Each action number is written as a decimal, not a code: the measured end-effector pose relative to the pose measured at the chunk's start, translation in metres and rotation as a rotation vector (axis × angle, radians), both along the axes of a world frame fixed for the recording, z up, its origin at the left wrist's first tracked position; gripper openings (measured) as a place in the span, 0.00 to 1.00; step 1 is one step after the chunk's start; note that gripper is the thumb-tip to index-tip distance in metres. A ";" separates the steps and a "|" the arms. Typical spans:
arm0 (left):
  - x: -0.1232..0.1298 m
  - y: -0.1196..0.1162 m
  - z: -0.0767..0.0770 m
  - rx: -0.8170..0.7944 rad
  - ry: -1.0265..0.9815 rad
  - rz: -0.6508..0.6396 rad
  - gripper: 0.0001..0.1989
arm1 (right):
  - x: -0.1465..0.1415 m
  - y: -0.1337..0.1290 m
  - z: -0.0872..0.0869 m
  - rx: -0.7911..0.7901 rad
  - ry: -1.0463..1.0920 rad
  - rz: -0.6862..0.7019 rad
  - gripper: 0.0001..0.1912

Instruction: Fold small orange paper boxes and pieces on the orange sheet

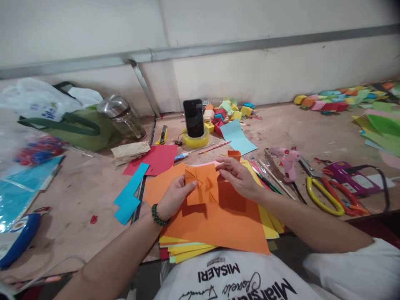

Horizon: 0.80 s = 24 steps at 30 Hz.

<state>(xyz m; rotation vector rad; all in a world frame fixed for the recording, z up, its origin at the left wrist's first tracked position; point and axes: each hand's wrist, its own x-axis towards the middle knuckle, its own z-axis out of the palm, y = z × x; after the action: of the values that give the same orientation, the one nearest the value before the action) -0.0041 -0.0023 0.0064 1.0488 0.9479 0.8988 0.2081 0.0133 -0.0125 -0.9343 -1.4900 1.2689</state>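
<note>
white wall (218, 79) with a grey rail (218, 48) at the back, stained pinkish-brown table (87, 179) under it. on my remote feed the creased orange paper (195, 198) is up front in the middle, over a big orange sheet (237, 229), with yellow sheets (268, 221) underneath. left hand (176, 195), green bead bracelet (160, 216) on its wrist, pinches the creased paper's left side, thumb on top. right hand (237, 177) is at the other side, fingers loosely bent; i can't tell from here if they grip the edge. small folded orange piece (234, 155) just beyond it. further back: phone (193, 116) upright at a yellow tape roll (196, 138), paper cubes (218, 114) near it. right: pink glue gun (290, 163), yellow-handled scissors (323, 196). left: red paper (164, 156), blue cut-outs (128, 198), green bag (87, 135) beside a steel-lidded jar (120, 118).
</note>
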 end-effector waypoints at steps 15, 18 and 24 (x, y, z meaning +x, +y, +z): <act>0.002 -0.004 0.004 0.154 0.205 -0.025 0.25 | -0.007 -0.005 0.004 -0.210 0.006 0.150 0.26; 0.003 -0.005 0.003 0.188 0.239 -0.039 0.25 | -0.008 -0.005 0.003 -0.232 0.008 0.136 0.28; 0.005 -0.007 0.002 0.231 0.306 -0.103 0.25 | -0.012 -0.009 0.005 -0.209 -0.037 0.150 0.31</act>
<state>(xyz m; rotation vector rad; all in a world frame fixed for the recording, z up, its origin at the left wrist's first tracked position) 0.0013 -0.0092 0.0085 1.4501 1.0481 0.7881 0.1958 0.0047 -0.0078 -0.9998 -1.4993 1.5463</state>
